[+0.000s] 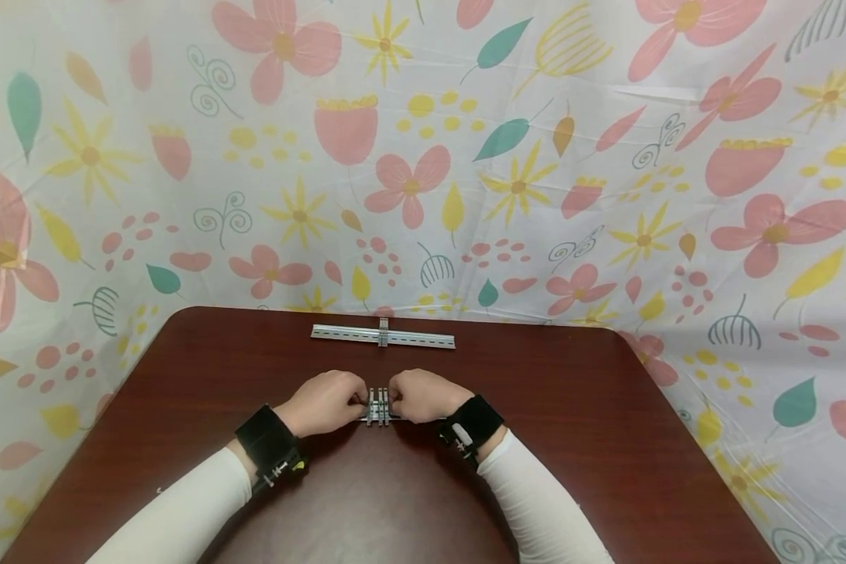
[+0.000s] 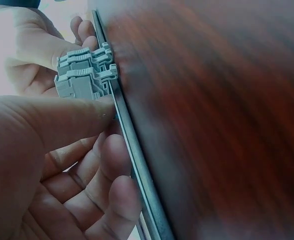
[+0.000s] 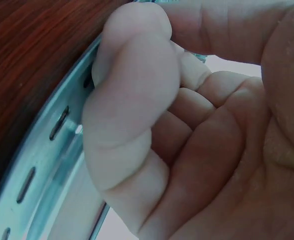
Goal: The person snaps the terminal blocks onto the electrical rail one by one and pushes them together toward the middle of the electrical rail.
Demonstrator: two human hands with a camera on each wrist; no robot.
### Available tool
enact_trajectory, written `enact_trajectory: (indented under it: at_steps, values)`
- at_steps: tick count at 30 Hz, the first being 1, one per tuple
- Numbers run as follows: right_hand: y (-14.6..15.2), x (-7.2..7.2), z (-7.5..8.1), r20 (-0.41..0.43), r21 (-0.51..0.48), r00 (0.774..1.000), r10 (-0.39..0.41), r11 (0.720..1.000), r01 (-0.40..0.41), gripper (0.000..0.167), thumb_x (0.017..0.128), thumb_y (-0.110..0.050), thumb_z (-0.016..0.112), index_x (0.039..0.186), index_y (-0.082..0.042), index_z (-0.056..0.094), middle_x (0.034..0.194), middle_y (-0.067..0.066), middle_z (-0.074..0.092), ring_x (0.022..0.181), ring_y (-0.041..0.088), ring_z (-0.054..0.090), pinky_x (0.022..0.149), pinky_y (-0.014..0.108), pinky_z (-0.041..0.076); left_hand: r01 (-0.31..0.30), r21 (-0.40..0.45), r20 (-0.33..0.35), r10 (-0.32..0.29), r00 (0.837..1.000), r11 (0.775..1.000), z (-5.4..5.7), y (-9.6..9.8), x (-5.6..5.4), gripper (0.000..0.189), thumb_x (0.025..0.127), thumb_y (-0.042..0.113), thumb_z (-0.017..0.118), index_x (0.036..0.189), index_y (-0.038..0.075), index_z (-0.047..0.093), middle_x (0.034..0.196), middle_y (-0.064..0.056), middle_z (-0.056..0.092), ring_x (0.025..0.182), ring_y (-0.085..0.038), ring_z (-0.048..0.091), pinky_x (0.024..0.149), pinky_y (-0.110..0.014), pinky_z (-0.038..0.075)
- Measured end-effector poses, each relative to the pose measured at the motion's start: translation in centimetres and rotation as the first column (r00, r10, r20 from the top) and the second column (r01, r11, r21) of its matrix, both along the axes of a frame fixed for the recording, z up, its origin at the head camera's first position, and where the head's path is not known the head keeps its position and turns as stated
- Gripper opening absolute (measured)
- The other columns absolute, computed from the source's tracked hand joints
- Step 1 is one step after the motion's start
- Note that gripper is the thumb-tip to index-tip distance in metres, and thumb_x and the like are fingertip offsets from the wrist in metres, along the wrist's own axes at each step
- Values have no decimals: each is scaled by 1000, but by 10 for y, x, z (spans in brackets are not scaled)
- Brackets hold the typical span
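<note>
Several grey terminal blocks [image 1: 378, 407] sit side by side on a slotted metal DIN rail [image 2: 132, 150], between my two hands over the table's middle. My left hand [image 1: 330, 403] grips the rail at the left of the blocks. In the left wrist view its thumb [image 2: 82, 115] lies against the nearest block, with fingertips [image 2: 122, 200] curled up behind the rail. From the other side my right hand [image 1: 423, 397] holds the rail close to the blocks. The right wrist view shows its fingers [image 3: 132, 90] bent over the rail, thumb meeting the index finger; the blocks are mostly hidden there.
Farther back on the dark red-brown table [image 1: 571, 439] lies a second slotted rail [image 1: 423, 339] with terminal blocks [image 1: 384, 333] at its middle. A flower-print curtain [image 1: 465, 258] hangs behind and beside the table. Both wrists wear black bands [image 1: 264, 440].
</note>
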State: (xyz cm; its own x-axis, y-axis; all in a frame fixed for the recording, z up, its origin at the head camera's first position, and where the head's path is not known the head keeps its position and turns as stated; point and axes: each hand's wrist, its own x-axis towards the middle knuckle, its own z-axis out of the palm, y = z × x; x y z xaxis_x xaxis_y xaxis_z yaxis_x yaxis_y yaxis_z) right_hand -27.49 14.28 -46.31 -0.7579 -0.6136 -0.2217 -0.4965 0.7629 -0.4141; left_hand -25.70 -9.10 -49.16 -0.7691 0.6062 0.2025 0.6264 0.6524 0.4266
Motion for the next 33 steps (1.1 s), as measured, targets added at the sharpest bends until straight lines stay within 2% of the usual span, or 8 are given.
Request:
enact_trajectory:
  at_steps: [12,24,27,31,33]
  values:
    - [-5,0,-1,-2,-7,1000,18,1000,-18,37,106,-8,66,72,-19,57,62,-8,38,54,10,35,57,28,31,13,13,-6,-13,1000,1000,-2,5,-2,17,96,6,81,86,19,78,82,12,67,72,-4,56,68,-31,52]
    - [-6,3,-1,-8,5,1000,-7,1000,7,39,104,-8,67,70,-20,52,61,-9,35,52,9,35,56,27,31,30,8,3,-30,1000,1000,2,8,-1,22,95,5,80,81,20,74,77,12,62,68,-6,52,65,-30,48]
    - [-2,2,0,7,-11,1000,15,1000,-15,36,104,-8,67,72,-20,58,62,-10,41,53,8,38,56,26,34,54,-5,16,-53,998,999,3,4,0,18,97,8,81,85,21,75,79,13,62,70,-6,53,67,-30,48]
    - [10,-1,3,24,-56,999,29,998,-27,20,103,-12,73,84,-19,71,70,-10,59,59,7,50,59,26,42,78,-31,36,-77,996,996,7,-7,0,7,96,15,86,99,18,80,91,10,67,80,-6,59,74,-32,53]
    - [18,-1,4,27,-73,1000,14,997,-12,12,103,-16,78,92,-19,73,77,-9,64,64,8,54,63,27,46,77,-36,37,-76,996,996,10,-14,-1,13,94,17,89,105,15,82,96,8,68,84,-8,62,77,-33,55]
